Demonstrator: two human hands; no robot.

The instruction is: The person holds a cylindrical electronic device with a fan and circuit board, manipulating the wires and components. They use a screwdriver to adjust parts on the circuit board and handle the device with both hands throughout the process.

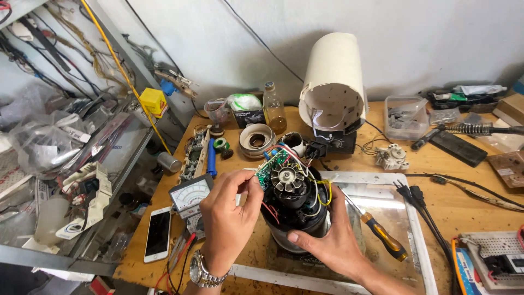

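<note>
At the far left of the counter [436, 205] a white phone [158, 233] lies flat, with an analogue meter [189, 195] just beside it. My left hand [229, 224] is curled nearly closed, fingertips pinching something small and pale at the edge of the green circuit board [272, 167]; I cannot tell what it is. The board stands tilted on top of the dark motor unit [295, 210], which sits on a glass pane near the counter's front. My right hand [333, 237] is spread half open, cupped against the motor's side. I judge a firm brace and small, slow fingertip moves best, keeping clear of the thin wires. An orange-handled screwdriver [382, 235] lies just right.
</note>
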